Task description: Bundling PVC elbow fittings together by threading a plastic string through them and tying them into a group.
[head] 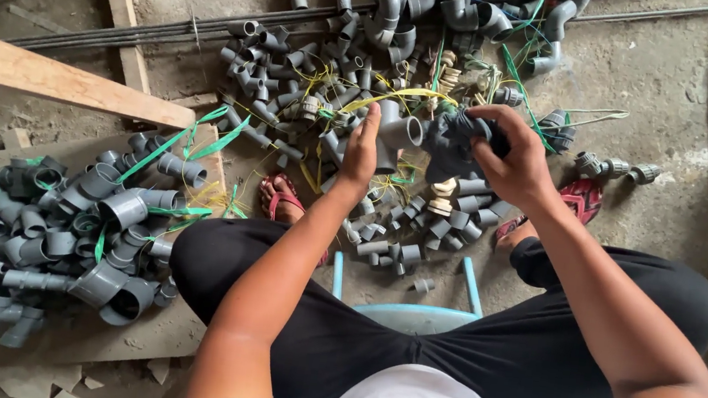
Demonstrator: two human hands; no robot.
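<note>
Seen from a head camera looking straight down, a person sits on a low light-blue stool (412, 310) with knees apart, wearing black trousers and red sandals, on a dusty concrete floor (666, 75). The left hand (362, 149), just above the centre of the view, has its fingers closed around a grey tee fitting (400, 130) whose open mouth faces right. At about two o'clock from it, the right hand (512, 155) pinches a dark grey bunch of small fittings (455, 144), fingers curled tight over its top; the bunch nearly touches the tee. A yellow strap (398, 95) arcs over both at twelve o'clock. Beyond the hands, from eleven to one o'clock, lies a loose heap of grey elbows and couplings (315, 77) tangled with green and yellow ties. At eight o'clock a second heap of larger grey fittings (70, 236) rests on a board. A pale wooden plank (54, 77) runs at ten o'clock, with dark rods (168, 28) crossing behind it. Judging by the grip, the work in hand looks like sorting or pulling tied pieces apart; any further move would seem to call for a steady hold on the tee while the bunch is worked loose from the strap.
</note>
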